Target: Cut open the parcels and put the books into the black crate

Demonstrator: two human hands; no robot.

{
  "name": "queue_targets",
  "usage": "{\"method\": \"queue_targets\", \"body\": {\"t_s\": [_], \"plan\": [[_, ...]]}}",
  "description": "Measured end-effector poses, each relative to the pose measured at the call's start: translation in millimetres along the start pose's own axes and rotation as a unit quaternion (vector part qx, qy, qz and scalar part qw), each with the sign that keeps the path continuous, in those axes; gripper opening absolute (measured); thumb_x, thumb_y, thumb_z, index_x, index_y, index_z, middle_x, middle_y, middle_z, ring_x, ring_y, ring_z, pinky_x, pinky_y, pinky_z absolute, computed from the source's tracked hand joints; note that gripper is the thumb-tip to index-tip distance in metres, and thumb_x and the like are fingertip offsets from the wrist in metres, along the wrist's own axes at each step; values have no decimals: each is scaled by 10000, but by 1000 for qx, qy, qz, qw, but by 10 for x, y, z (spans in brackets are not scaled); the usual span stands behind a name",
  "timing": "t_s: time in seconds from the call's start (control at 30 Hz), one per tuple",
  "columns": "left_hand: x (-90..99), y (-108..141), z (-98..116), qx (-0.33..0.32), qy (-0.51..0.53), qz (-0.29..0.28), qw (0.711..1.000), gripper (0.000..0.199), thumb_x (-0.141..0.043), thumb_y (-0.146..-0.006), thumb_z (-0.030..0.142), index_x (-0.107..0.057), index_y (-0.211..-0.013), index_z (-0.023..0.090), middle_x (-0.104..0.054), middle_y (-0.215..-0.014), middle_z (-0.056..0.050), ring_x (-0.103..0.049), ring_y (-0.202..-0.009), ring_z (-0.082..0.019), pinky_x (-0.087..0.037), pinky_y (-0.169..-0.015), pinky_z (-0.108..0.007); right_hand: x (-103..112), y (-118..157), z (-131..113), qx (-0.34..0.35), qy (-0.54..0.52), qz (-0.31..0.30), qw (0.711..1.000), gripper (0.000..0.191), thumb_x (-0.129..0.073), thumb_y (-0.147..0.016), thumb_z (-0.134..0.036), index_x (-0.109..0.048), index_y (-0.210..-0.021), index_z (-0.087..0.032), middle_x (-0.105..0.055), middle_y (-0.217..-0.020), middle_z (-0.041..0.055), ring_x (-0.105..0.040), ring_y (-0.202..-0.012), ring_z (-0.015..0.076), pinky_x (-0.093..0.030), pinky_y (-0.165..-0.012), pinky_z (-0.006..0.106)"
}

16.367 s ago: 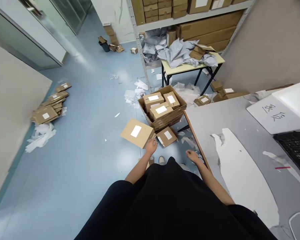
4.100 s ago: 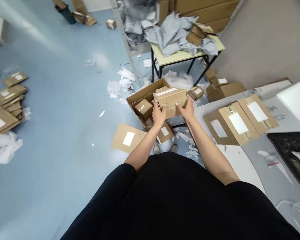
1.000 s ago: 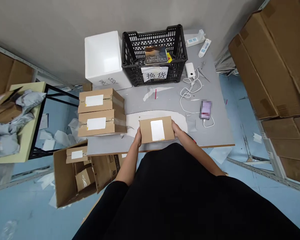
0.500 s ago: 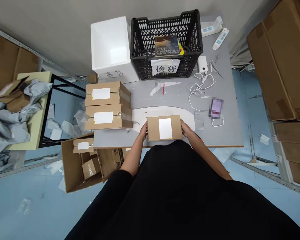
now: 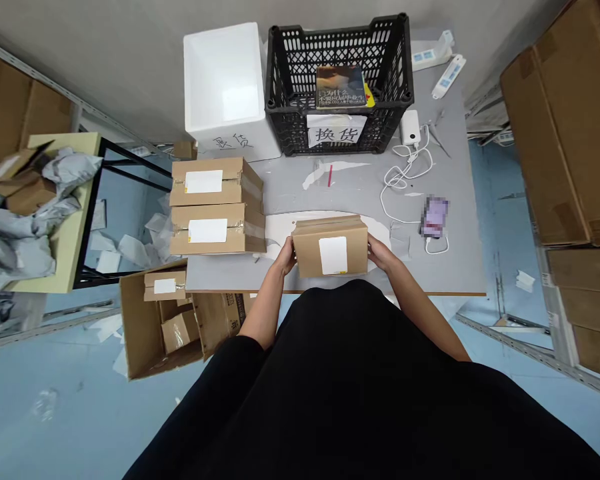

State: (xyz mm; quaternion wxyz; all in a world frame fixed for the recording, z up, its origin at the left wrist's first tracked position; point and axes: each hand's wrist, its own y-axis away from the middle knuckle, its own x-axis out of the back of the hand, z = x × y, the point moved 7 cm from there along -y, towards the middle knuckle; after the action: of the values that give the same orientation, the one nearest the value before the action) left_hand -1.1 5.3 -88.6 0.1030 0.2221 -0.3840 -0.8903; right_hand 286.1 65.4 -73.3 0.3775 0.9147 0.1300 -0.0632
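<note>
Plainly smooth, oblong cardboard box (image 5: 331, 247).

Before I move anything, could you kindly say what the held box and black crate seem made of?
The held box looks like matte brown cardboard, judging by its flat, folded panels. The black crate is probably moulded plastic, faintly glossy, given its regular lattice walls.

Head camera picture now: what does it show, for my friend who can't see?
A person's left hand and right hand hold a cardboard box at a grey table. Two labelled boxes sit to its left; a white box and black crate stand farther back.
</note>
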Motion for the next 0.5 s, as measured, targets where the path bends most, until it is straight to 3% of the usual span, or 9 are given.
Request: {"method": "queue_targets", "body": {"t_s": [0.13,0.3,0.4,0.5], "plan": [[-102,64,161,-67,27,-9,997,268,-469,-889,433,-625,-936,220,-694,-889,-22,-614,-890,-207,-455,-730,-269,-31,66,-122,60,-72,-49,994,550,-640,-796,-331,-591,-1331,-449,-697,-1254,-100,-611,-1157,177,-526,-852,283],[-206,55,272,-160,42,-10,986,364,-493,-883,421,-656,-1151,237,-712,-1170,-25,-602,-1156,-245,-467,-941,-311,-37,125,-88,121,-137,-16,983,654,-556,-744,-269,-573,-1379,-423,-624,-1402,-113,-569,-1275,211,-503,-1011,375],[-142,40,184,-177,34,24,983,349,-508,-871,391,-667,-1140,234,-709,-1133,-18,-610,-1132,-218,-478,-903,-277,-17,128,25,113,-158,-5,981,679,-544,-682,-218,-612,-1334,-396,-591,-1446,-115,-551,-1310,214,-488,-1045,371],[-28,42,37,-173,32,73,982,242,-547,-806,313,-670,-992,216,-694,-959,-13,-630,-945,-171,-475,-790,-234,-1,124,176,75,-158,-2,985,683,-539,-635,-203,-638,-1293,-358,-629,-1409,-74,-582,-1276,231,-515,-1011,381]]}}
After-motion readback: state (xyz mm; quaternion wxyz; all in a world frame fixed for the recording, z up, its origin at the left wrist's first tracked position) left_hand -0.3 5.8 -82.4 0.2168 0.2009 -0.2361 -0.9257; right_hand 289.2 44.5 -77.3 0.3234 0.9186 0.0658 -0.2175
